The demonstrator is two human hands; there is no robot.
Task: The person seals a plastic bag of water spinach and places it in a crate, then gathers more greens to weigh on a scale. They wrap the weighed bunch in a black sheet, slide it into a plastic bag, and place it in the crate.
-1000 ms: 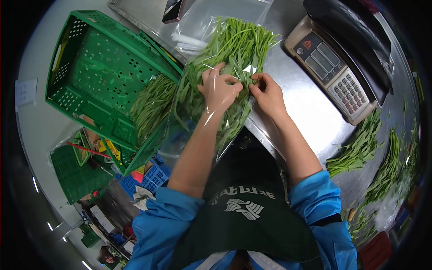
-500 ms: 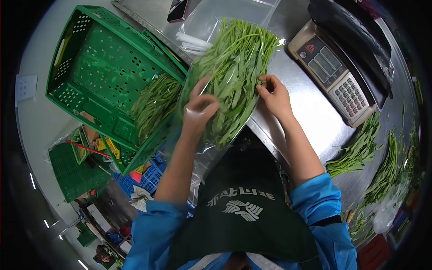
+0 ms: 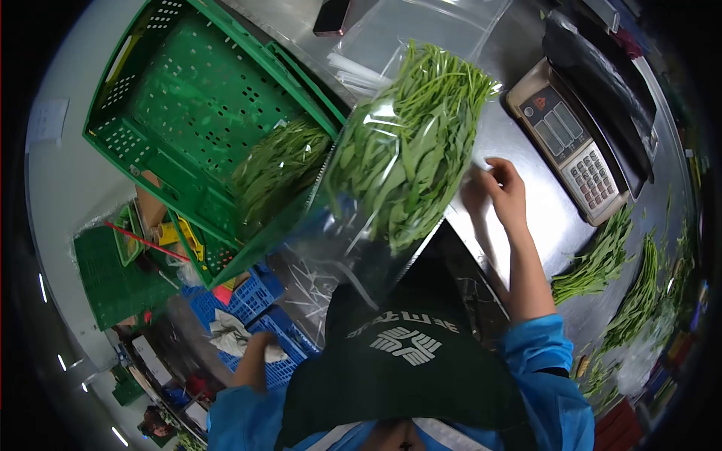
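Note:
A clear plastic bag (image 3: 391,259) filled with leafy green stems (image 3: 410,150) lies at the table's edge, its empty end hanging toward my apron. My right hand (image 3: 508,194) is just right of the bag, apart from it, with the fingers loosely bent and nothing between them. Down at the lower left, my left hand (image 3: 261,347) is beside a crumpled whitish cloth (image 3: 232,332) at a blue crate (image 3: 278,368). Its fingers are hidden, so any hold on the cloth does not show.
A green crate (image 3: 169,98) with bagged greens (image 3: 282,161) stands left. On the metal table are a scale (image 3: 564,139), a phone (image 3: 332,16), white strips (image 3: 357,73), flat clear bags (image 3: 421,26) and loose greens (image 3: 598,255) at the right.
My left hand has left the bag and dropped to the lower left. My right hand has let go of the bag's side and moved slightly right and down. The view has shifted.

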